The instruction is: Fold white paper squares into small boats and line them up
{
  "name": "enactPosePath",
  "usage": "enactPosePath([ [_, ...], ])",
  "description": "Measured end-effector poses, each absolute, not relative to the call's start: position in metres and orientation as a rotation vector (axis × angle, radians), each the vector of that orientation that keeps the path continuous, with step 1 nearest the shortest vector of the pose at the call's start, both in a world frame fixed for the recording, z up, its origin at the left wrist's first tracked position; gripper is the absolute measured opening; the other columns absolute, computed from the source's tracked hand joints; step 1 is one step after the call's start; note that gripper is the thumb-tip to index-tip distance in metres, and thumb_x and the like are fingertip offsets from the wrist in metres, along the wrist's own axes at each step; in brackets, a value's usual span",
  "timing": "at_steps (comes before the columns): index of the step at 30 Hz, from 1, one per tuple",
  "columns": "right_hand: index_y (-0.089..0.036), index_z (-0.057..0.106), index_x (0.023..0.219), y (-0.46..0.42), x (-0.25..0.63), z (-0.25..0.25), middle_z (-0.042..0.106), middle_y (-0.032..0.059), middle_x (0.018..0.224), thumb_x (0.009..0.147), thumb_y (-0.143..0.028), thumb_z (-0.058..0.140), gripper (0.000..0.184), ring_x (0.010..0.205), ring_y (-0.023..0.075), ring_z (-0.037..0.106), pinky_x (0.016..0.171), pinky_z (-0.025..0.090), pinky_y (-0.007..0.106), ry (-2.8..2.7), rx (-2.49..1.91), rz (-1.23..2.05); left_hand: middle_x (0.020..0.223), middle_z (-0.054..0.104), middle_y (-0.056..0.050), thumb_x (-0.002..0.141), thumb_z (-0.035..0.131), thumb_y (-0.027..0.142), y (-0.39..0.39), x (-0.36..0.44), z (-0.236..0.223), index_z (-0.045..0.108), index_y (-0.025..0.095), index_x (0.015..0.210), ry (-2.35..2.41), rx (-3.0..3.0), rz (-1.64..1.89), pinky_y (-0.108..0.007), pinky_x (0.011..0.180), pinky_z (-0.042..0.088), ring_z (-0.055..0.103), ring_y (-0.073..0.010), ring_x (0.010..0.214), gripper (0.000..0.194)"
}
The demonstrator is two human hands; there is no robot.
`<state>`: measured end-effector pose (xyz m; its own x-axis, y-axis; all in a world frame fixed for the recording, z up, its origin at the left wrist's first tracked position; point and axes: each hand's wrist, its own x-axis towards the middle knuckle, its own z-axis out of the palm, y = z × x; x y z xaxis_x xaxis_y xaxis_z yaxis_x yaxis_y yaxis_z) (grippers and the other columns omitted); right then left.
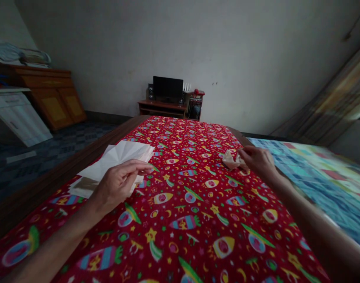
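Observation:
My left hand (119,179) hovers over the near right side of a pile of white paper sheets (117,155), on the left of the red cloth. Its fingers stretch to the right and the thumb sits a little below them; I see nothing between them. Creases fan out across the top sheet. Over on the right, my right hand (258,159) is closed, with thumb and fingertips pinching a small folded piece of off-white paper (231,160). That piece stands partly up from the cloth, its right end hidden by my fingers.
A red cloth with rocket and star prints (180,196) covers the long table. Beyond it, a monitor (168,88) with speakers stands on a low desk (160,107). Wooden cabinets (54,98) are at left. A bed with a patchwork cover (315,173) lies along the right.

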<state>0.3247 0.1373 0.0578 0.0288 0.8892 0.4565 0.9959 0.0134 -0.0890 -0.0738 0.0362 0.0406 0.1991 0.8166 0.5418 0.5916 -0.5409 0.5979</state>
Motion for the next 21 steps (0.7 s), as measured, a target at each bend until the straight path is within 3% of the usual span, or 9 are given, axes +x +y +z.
enactPosePath([
  [9, -0.015, 0.069, 0.078, 0.189, 0.334, 0.060, 0.067, 0.0134, 0.081, 0.085, -0.060, 0.039, 0.055, 0.067, 0.0189, 0.059, 0.052, 0.032, 0.025, -2.281, -2.266, -0.308, 0.102, 0.067, -0.004, 0.087, 0.040, 0.015, 0.031, -0.093, 0.049, 0.067, 0.018, 0.096, 1.425, 2.382, 1.344, -0.027, 0.089, 0.045, 0.062, -0.0163, 0.096, 0.029],
  [19, -0.008, 0.070, 0.090, 0.193, 0.317, 0.052, 0.066, 0.0210, 0.093, 0.088, -0.037, 0.048, 0.036, 0.083, 0.0262, 0.064, 0.062, 0.040, 0.030, -2.323, -2.307, -0.280, 0.101, 0.068, -0.005, 0.087, 0.038, 0.013, 0.033, -0.101, 0.049, 0.068, 0.015, 0.094, 1.462, 2.420, 1.321, -0.025, 0.091, 0.044, 0.062, -0.0152, 0.097, 0.031],
  [21, -0.008, 0.068, 0.093, 0.192, 0.317, 0.050, 0.065, 0.0190, 0.096, 0.090, -0.033, 0.049, 0.032, 0.087, 0.0252, 0.063, 0.067, 0.043, 0.030, -2.342, -2.291, -0.278, 0.102, 0.068, -0.005, 0.088, 0.038, 0.014, 0.033, -0.104, 0.052, 0.068, 0.015, 0.094, 1.494, 2.431, 1.321, -0.026, 0.092, 0.044, 0.061, -0.0153, 0.098, 0.031],
])
